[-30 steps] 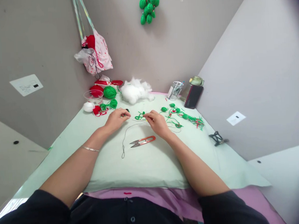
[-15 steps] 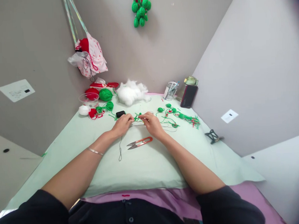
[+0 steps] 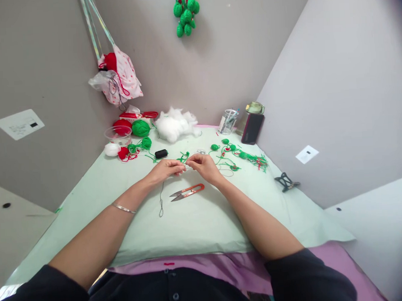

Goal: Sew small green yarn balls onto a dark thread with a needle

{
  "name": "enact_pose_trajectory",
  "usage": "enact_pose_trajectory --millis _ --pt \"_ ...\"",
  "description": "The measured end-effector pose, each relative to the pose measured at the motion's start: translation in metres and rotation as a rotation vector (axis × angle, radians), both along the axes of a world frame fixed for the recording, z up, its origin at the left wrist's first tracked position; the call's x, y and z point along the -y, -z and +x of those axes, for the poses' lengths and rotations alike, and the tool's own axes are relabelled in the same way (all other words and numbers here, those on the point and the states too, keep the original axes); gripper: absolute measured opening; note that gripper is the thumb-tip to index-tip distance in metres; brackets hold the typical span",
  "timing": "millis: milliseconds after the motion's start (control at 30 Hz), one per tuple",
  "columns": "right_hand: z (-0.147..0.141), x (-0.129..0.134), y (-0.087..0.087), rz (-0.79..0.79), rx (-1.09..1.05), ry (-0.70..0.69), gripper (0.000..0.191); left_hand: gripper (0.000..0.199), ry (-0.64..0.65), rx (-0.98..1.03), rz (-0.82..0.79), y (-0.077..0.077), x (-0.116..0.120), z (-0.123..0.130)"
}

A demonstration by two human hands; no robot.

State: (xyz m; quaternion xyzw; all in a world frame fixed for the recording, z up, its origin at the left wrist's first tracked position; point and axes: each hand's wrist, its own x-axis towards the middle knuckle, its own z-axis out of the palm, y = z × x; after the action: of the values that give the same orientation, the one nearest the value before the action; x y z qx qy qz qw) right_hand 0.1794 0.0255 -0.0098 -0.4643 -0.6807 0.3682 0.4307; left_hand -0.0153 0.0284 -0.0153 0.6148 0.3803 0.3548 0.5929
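Note:
My left hand (image 3: 170, 168) and my right hand (image 3: 204, 166) meet almost fingertip to fingertip above the pale green cloth. Both are closed in a pinch on a thin dark thread, too fine to follow between the fingers. A looped length of dark thread (image 3: 161, 202) trails below my left hand. Just behind the fingertips lies a small green yarn piece (image 3: 184, 157) with loose ends. The black thread spool (image 3: 161, 154) rests behind my left hand. Orange-handled thread snips (image 3: 187, 192) lie nearer me, blades pointing left.
Green yarn balls (image 3: 141, 128), a clear tub (image 3: 118, 135) and white stuffing (image 3: 176, 125) stand at the back left. Small green crocheted pieces (image 3: 242, 155) lie right. Behind them are a cup of pens (image 3: 228, 122) and a phone (image 3: 253, 129). A black claw clip (image 3: 286, 182) sits far right.
Both hands have shifted slightly toward me, and their fingertips have come closer together. The green yarn piece now shows behind them, apart from the fingers.

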Motion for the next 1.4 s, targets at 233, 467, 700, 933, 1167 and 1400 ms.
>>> enact_pose_trajectory --millis 233,467,700,933,1167,1400 --pt "-0.006 0.007 0.005 0.255 0.205 0.071 0.012 0.022 -0.154 0.430 -0.235 0.000 0.004 0.007" --pt "-0.015 0.022 0.003 0.548 0.563 0.013 0.019 0.026 -0.363 0.137 0.152 0.007 0.009 0.014" --pt "-0.008 0.020 0.000 0.570 0.606 0.063 0.021 0.023 -0.336 -0.269 0.654 0.010 0.010 0.008" --pt "-0.005 0.019 -0.002 0.585 0.565 0.097 0.021 0.014 -0.338 -0.376 0.717 0.009 0.007 0.004" --pt "-0.007 0.017 0.000 0.489 0.446 0.093 0.014 0.028 -0.335 -0.121 0.389 -0.001 0.012 0.009" --pt "-0.009 0.019 -0.005 0.463 0.366 0.059 0.014 0.036 -0.250 0.148 0.156 -0.006 0.014 0.011"
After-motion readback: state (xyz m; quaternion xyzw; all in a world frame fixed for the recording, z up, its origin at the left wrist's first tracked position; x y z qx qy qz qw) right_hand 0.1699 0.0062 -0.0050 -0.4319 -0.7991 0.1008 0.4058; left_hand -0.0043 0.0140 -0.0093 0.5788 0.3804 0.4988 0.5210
